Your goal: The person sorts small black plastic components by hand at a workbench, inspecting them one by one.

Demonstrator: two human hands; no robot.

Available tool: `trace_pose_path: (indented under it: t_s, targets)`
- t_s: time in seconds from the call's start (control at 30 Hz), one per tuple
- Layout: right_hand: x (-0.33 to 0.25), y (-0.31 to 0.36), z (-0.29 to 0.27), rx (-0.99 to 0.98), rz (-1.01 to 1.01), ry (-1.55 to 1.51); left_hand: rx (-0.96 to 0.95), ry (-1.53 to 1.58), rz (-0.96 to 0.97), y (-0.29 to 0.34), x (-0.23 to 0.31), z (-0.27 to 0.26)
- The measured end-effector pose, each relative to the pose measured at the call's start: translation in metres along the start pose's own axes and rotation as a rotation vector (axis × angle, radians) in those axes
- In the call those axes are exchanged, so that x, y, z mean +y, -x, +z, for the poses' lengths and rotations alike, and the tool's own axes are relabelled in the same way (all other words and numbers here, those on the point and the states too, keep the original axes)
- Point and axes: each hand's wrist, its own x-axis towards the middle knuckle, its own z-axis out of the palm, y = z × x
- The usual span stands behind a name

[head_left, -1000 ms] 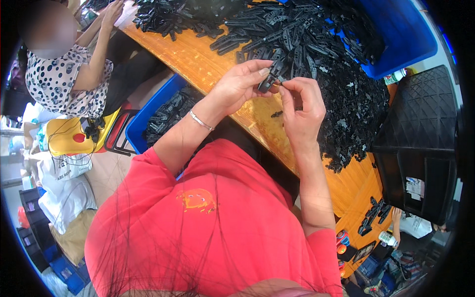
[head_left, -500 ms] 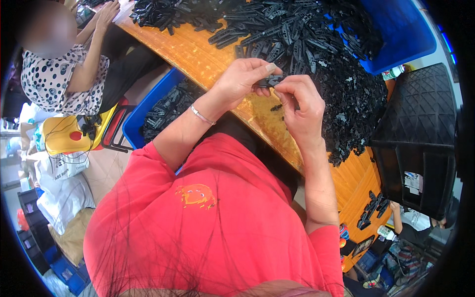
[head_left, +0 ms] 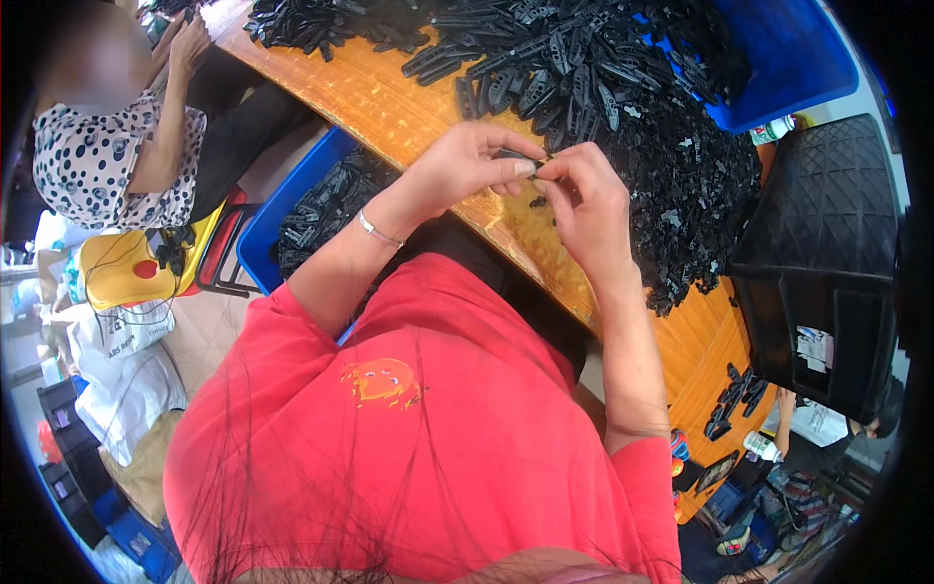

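Over the table's near edge, my left hand (head_left: pixel 465 167) is closed on a dark plastic part (head_left: pixel 510 154), mostly covered by thumb and fingers. My right hand (head_left: pixel 592 200) meets it from the right, thumb and forefinger pinched together at the part's end. Whatever sits in that pinch is too small to make out. Just beyond the hands spreads a heap of long black plastic parts (head_left: pixel 545 73). To the right of my right hand lies a heap of small black pieces (head_left: pixel 696 185), and a few loose ones rest on the wood below my fingers.
The wooden table (head_left: pixel 360 92) runs diagonally. A blue bin (head_left: pixel 793 63) lies at the far right beside a black crate (head_left: pixel 812 263). Another blue bin (head_left: pixel 261 248) with dark parts stands left, below the table. A co-worker in a spotted shirt (head_left: pixel 117 161) sits at far left.
My left thumb and fingers have shifted over the dark part, which now shows less. My right fingers have moved slightly left, still at its end.
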Motion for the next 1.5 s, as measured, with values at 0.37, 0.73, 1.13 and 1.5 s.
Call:
trace_pose_path:
  t_s: [0.37, 0.73, 1.13, 1.5]
  targets:
    - [0.006, 0.044, 0.070, -0.180, 0.636, -0.287, 0.140, -0.119, -0.024, 0.053, -0.033, -0.007]
    - [0.011, 0.038, 0.028, -0.220, 0.220, 0.146, 0.050, -1.064, 0.165, 0.120, 0.017, -0.131]
    - [0.024, 0.027, 0.030, -0.348, 0.201, 0.350, 0.237, -1.448, 0.510, -0.043, -0.018, -0.102]
    - [0.007, 0.017, 0.039, -0.269, 0.452, -0.126, 0.269, -0.914, 0.237, -0.035, -0.031, -0.105]
